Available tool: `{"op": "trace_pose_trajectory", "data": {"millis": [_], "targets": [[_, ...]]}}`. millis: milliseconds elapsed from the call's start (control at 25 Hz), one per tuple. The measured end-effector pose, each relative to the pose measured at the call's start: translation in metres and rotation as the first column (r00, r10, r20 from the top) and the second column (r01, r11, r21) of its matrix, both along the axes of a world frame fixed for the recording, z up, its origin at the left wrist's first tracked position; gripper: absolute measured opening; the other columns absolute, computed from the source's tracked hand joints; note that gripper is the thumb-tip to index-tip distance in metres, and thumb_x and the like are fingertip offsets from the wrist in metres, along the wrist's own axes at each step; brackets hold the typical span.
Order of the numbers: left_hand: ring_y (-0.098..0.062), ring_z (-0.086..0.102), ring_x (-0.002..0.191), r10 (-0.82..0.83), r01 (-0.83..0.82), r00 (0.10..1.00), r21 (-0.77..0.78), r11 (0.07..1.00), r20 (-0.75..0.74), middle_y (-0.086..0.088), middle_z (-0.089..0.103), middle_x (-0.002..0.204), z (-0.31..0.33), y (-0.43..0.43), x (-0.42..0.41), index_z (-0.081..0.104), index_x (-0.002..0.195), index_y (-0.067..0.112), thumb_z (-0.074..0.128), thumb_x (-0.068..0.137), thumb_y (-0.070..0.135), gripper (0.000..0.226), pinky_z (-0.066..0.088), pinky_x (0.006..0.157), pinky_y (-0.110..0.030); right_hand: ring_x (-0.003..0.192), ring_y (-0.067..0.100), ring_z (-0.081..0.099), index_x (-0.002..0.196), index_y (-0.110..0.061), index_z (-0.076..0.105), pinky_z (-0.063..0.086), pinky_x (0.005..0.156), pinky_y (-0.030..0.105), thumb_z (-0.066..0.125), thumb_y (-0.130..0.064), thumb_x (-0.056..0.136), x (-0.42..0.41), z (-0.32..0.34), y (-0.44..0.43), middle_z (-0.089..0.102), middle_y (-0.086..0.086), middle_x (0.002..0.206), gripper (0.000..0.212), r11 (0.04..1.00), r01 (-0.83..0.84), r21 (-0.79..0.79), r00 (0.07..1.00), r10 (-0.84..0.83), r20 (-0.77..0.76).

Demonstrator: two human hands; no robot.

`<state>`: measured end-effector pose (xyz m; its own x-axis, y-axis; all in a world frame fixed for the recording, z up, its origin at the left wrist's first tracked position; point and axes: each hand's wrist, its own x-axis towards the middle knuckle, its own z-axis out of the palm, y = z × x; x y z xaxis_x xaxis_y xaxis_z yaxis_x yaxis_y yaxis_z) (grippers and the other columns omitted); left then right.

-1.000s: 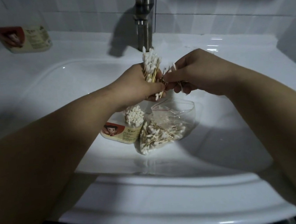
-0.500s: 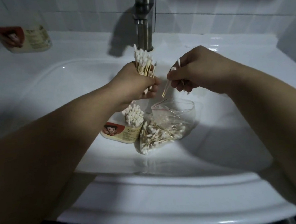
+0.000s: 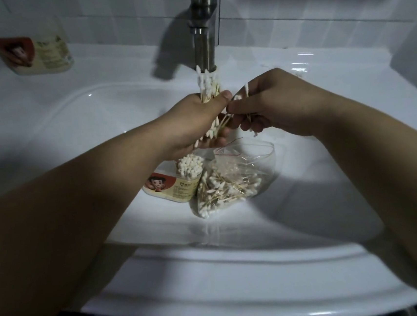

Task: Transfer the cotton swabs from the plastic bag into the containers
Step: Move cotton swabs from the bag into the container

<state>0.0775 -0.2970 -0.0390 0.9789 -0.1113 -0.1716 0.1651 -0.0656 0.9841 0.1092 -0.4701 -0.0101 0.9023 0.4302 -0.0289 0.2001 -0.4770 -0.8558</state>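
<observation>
Cotton swabs stand bunched in the clenched left hand above the part-filled container and plastic bag in the sink; feed the few pinched by the right hand in parallel, tips level, before lowering the bundle.

We see a glossy, smooth white sink, a dull brushed-metal faucet, a clear, crinkled plastic bag, cotton swabs with matt fluffy tips on pale wooden-looking sticks, and a container bearing a smooth printed label.
</observation>
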Motion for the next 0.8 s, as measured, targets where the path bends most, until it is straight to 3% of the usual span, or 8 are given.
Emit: {"op": "trace_pose_trajectory", "data": {"millis": [120,280,440,600,720,800], "targets": [[-0.007,0.043,0.050,0.033,-0.033,0.999,0.028,0.999,-0.030,0.002,0.051,0.066,0.000,-0.001,0.002,0.062,0.106,0.012,0.051,0.105,0.040,0.030,0.040,0.048,-0.022,0.065,0.019,0.066,0.090,0.004,0.075,0.056,0.062,0.029,0.072,-0.015,0.092,-0.002,0.000,0.003,0.076,0.016,0.079,0.020,0.999,0.017,-0.035,0.999,-0.015,0.048],[-0.006,0.038,0.049,0.030,-0.029,0.999,0.077,0.997,-0.014,0.006,0.043,0.060,0.000,0.004,0.004,0.065,0.118,0.008,0.061,0.099,0.046,0.043,0.036,0.046,-0.021,0.063,0.021,0.061,0.084,-0.003,0.073,0.047,0.055,0.029,0.059,-0.021,0.100,-0.003,0.005,0.004,0.070,0.010,0.070,0.027,0.992,0.086,0.090,0.996,-0.085,-0.013],[-0.007,0.040,0.050,0.006,-0.005,0.999,0.025,1.000,-0.039,0.006,0.046,0.063,0.001,0.006,0.003,0.069,0.112,0.006,0.068,0.094,0.046,0.044,0.038,0.045,-0.020,0.060,0.023,0.054,0.074,-0.009,0.063,0.039,0.053,0.030,0.051,-0.024,0.105,-0.004,0.005,0.008,0.059,0.009,0.064,0.036,0.958,0.147,0.248,0.982,-0.111,-0.152],[-0.005,0.043,0.049,-0.003,0.003,0.999,0.008,1.000,-0.052,0.003,0.052,0.066,0.001,0.002,0.000,0.065,0.088,0.013,0.069,0.096,0.027,0.016,0.037,0.044,-0.017,0.054,0.020,0.053,0.071,-0.016,0.053,0.040,0.052,0.025,0.049,-0.031,0.105,-0.006,0.008,0.010,0.049,0.004,0.061,0.038,0.927,0.209,0.312,0.957,-0.129,-0.258],[-0.005,0.046,0.054,0.013,-0.017,0.999,-0.100,0.995,-0.043,0.002,0.059,0.073,-0.001,0.001,0.003,0.063,0.097,0.015,0.068,0.097,0.022,0.009,0.037,0.046,-0.017,0.053,0.021,0.051,0.073,-0.014,0.050,0.034,0.049,0.027,0.045,-0.031,0.107,-0.008,0.008,0.012,0.044,0.005,0.058,0.038,0.939,0.138,0.313,0.964,-0.055,-0.261],[-0.006,0.049,0.056,0.061,-0.066,0.997,-0.136,0.989,-0.038,0.000,0.065,0.078,-0.001,0.000,0.005,0.063,0.102,0.014,0.066,0.098,0.023,0.010,0.038,0.045,-0.018,0.056,0.022,0.053,0.074,-0.012,0.052,0.038,0.050,0.027,0.043,-0.030,0.108,-0.008,0.007,0.012,0.046,0.005,0.060,0.039,0.943,0.101,0.317,0.967,-0.018,-0.254]]}}
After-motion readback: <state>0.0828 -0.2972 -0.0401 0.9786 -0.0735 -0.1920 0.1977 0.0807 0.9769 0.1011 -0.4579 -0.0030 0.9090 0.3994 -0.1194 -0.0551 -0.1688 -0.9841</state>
